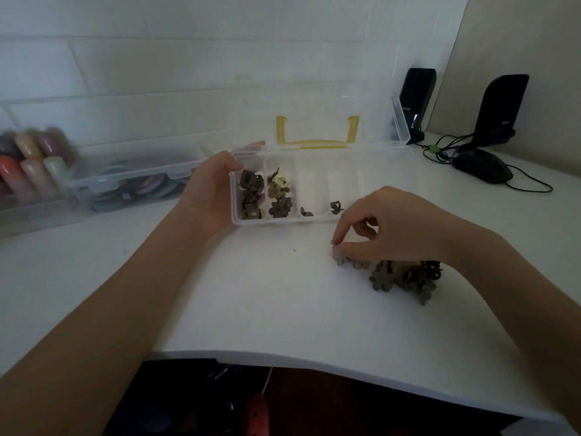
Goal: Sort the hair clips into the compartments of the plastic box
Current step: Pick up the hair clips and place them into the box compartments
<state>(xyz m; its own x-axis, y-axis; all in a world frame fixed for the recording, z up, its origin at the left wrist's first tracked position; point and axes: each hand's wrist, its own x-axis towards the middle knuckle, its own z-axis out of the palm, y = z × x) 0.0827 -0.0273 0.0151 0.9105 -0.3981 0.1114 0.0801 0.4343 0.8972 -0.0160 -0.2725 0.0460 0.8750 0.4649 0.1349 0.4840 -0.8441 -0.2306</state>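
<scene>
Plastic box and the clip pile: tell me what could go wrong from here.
1. The right hand pinches one clip at the edge of a tangled pile of clips; neighbours may snag and drag along.
2. The plastic box has narrow compartments, and the second already mixes cream and brown clips, so a misdrop seems likely.
3. Only the left hand steadies the box; a nudge could shift it.

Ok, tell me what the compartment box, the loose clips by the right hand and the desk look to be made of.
Compartment box: clear plastic, glossy; you see the clips through its walls, and the latch is yellow.
Loose clips: probably moulded plastic, matte grey-brown, flower-shaped; too blurred to be sure.
Desk: smooth white surface, likely laminate or painted board; no grain shows.
</scene>
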